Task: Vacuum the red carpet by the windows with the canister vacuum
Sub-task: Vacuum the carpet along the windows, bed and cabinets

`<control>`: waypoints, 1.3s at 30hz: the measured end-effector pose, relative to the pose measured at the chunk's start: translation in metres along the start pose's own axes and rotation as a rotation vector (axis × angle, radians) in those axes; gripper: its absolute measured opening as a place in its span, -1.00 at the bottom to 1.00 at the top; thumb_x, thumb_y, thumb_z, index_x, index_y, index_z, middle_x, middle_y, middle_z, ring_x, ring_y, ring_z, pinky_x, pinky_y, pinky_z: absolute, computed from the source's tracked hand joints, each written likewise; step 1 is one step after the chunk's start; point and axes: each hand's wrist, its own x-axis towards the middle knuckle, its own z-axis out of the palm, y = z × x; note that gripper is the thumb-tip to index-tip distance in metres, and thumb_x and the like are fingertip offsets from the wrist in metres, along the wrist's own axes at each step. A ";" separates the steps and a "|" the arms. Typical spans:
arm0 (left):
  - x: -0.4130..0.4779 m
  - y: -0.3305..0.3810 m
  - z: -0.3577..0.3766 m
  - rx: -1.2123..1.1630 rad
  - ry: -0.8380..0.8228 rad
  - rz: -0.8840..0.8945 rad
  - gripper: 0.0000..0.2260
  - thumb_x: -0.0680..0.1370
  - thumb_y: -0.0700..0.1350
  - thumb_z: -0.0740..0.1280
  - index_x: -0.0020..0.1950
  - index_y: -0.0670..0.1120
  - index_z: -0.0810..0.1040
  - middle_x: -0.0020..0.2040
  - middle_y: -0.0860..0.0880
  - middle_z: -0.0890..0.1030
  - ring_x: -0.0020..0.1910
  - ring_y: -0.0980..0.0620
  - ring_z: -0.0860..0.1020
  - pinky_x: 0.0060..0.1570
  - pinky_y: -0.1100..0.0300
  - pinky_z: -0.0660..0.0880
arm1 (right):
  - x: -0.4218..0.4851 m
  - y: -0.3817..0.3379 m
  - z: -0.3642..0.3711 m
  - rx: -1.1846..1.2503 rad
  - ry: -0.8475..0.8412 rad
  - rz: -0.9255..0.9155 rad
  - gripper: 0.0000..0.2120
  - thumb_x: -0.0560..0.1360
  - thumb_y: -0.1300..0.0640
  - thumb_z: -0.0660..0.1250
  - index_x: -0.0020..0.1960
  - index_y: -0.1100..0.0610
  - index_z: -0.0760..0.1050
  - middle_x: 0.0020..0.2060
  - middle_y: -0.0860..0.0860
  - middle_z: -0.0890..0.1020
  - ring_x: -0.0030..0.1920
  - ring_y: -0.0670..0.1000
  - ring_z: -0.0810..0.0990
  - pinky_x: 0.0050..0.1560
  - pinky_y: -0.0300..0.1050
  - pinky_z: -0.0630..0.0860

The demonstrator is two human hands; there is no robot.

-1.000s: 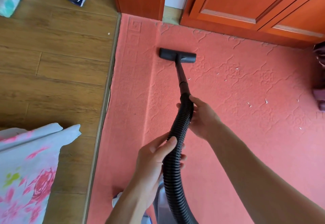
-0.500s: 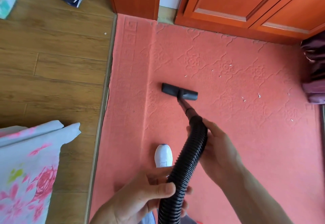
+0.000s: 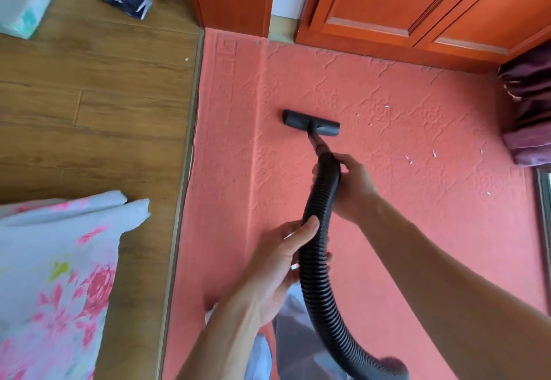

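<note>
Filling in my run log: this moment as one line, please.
left hand grips hose; right hand grips hose top; nozzle on red carpet; white scraps right of nozzle

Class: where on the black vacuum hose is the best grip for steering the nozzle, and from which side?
Front end of the hose, behind the wand, from the right, as the right hand holds it: round, ribbed, raised off the carpet, close to the nozzle.

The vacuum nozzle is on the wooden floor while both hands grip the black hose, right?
No: the head view shows the nozzle on the red carpet, not the wooden floor. The left hand and right hand do grip the black hose.
</note>
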 end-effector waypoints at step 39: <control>-0.222 0.136 0.257 0.716 -0.168 0.182 -0.66 0.62 0.09 0.28 -0.06 -0.21 0.50 -0.34 -0.14 0.55 -0.42 -0.06 0.53 -0.37 0.23 0.47 | -0.344 -0.188 0.010 0.594 -0.086 -0.260 -0.72 0.59 0.08 0.26 0.23 0.20 0.43 -0.29 0.06 0.54 -0.36 0.00 0.56 -0.29 -0.16 0.56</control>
